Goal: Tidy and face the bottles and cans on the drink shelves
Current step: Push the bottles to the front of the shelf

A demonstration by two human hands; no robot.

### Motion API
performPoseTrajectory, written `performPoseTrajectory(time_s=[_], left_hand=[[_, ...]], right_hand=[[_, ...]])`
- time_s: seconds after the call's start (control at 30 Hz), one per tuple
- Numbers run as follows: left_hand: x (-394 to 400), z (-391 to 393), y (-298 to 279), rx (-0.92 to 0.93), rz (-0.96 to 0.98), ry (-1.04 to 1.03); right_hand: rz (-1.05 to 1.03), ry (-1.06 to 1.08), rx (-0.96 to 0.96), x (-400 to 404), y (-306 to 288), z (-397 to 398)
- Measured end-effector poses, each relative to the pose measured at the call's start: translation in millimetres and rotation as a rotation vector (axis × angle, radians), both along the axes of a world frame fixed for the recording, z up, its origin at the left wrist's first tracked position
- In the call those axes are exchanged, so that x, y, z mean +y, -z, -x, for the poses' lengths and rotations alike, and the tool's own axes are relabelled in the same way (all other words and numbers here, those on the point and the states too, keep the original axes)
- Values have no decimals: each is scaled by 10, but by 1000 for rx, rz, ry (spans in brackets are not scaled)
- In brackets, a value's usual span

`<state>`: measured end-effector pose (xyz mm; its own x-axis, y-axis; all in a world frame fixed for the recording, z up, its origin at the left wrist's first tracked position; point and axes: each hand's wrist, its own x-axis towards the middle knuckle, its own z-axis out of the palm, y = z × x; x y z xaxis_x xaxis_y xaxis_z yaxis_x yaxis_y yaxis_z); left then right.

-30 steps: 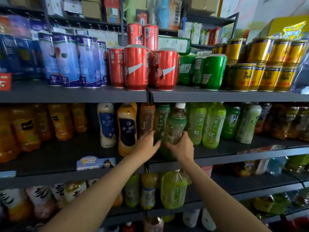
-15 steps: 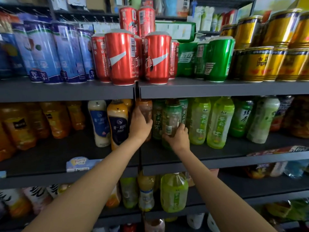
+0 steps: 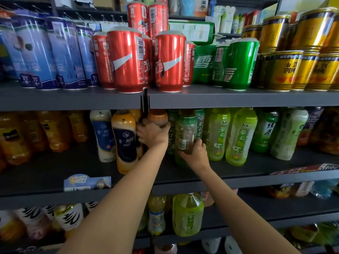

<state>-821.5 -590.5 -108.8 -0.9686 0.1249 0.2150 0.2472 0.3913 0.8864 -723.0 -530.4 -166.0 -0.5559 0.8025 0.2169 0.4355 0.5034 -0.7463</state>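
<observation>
Left hand [image 3: 153, 133] grips brown bottle [image 3: 157, 117] on middle shelf [image 3: 238, 180], bottle top hidden under upper shelf. Right hand [image 3: 194, 153] grips green tea bottle [image 3: 186, 132] beside it; label blurred.

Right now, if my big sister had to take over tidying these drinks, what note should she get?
Left hand: its grip is round a brown bottle by the shelf's centre post.
Right hand: holds the dark green tea bottle low down, barcode side facing out.
Both bottles stand on the middle shelf.
Done: light green bottles to the right face front.
Left: turn the held tea bottle's label forward, line up the brown one, then check the red cans above, one showing its barcode.
</observation>
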Motion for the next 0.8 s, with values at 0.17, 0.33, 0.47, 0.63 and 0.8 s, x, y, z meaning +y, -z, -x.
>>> performPoseTrajectory(time_s=[0.17,0.33,0.47,0.63,0.8], left_hand=[[-75,-195,81,103,-118,81],[-299,-580,254,312,-60,191],[-450,-849,346,404,-29,298],[-572,-739,179,242,-13,359],[-623,-308,-45,-148,-47,418]], right_hand=[[-34,17,-32,-21,33,46],[-2,32,-33,-95,33,-8],[-144,56,-82,-223,59,-114],[-158,18,45,-506,-90,-295],[-87,-169,19,-719,-132,31]])
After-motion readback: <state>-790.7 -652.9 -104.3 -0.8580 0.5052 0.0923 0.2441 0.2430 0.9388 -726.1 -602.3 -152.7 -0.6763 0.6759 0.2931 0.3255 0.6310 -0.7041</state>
